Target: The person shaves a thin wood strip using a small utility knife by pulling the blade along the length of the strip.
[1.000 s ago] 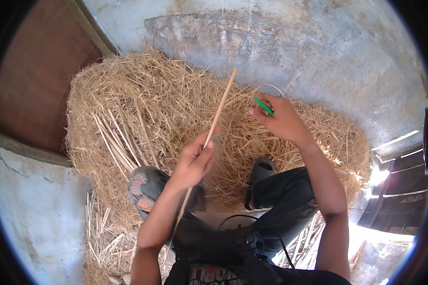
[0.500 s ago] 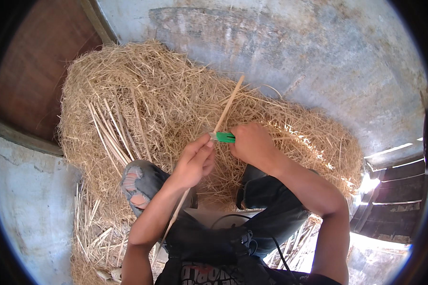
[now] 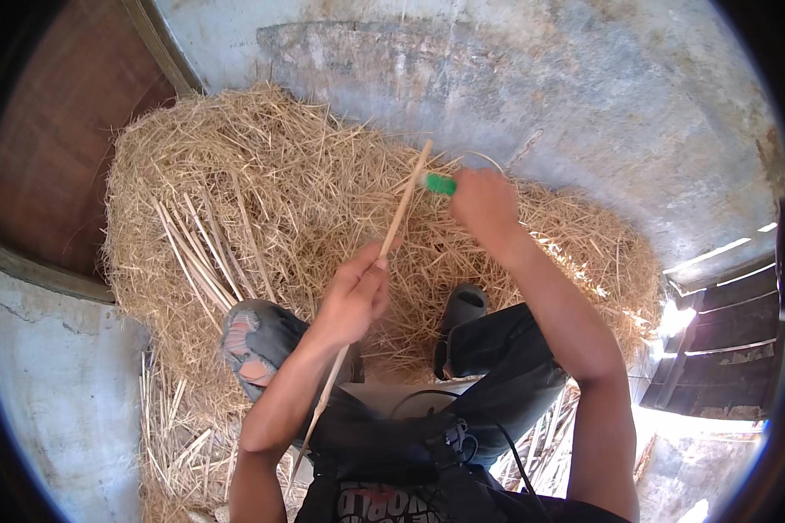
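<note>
My left hand (image 3: 351, 301) is closed round a long, thin pale stick (image 3: 407, 193), perhaps bamboo or cane. The stick slants up to the right past my fingers, and its lower part runs down beside my left forearm toward my lap. My right hand (image 3: 487, 207) grips a small green-handled cutter (image 3: 440, 184); most of the handle is hidden in the fist. The cutter's pale tip lies at the stick's upper part, a little below its end. Whether the tip touches the stick is too blurred to tell.
A heap of dry straw (image 3: 305, 174) spreads in front of me, with a bundle of pale sticks (image 3: 202, 248) on its left. More cut sticks (image 3: 179, 436) lie at lower left. A grey wall (image 3: 584, 96) stands behind the heap. My knees, a dark sandal (image 3: 467, 305) and a black cord (image 3: 519, 462) are below.
My right hand has moved up and away along the stick with the cutter, from beside my left fingers to near the stick's far end. My left hand keeps its hold.
</note>
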Motion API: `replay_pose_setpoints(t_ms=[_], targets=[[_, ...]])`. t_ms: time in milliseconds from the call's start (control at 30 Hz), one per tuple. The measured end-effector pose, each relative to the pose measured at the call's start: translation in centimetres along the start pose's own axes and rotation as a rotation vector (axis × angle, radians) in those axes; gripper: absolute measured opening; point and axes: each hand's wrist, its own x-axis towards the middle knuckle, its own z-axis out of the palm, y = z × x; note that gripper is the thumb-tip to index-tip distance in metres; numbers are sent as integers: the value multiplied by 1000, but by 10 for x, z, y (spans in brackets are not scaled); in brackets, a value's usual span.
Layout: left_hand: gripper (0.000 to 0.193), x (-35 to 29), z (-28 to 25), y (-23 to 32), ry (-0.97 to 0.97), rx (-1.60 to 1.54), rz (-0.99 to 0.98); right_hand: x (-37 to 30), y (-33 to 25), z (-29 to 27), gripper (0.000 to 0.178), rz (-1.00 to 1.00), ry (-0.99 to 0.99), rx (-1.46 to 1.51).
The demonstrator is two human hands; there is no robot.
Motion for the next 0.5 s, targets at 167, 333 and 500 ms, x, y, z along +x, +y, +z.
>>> replay_pose_setpoints(t_ms=[167,333,500], targets=[[45,-17,11,-9,-117,85,14,22,77,-32,19,385,117,-34],[45,-11,-4,-13,-54,114,80,-6,75,-41,21,282,28,71],[45,-7,2,-14,-21,89,63,-28,22,-29,17,-44,-18,90]])
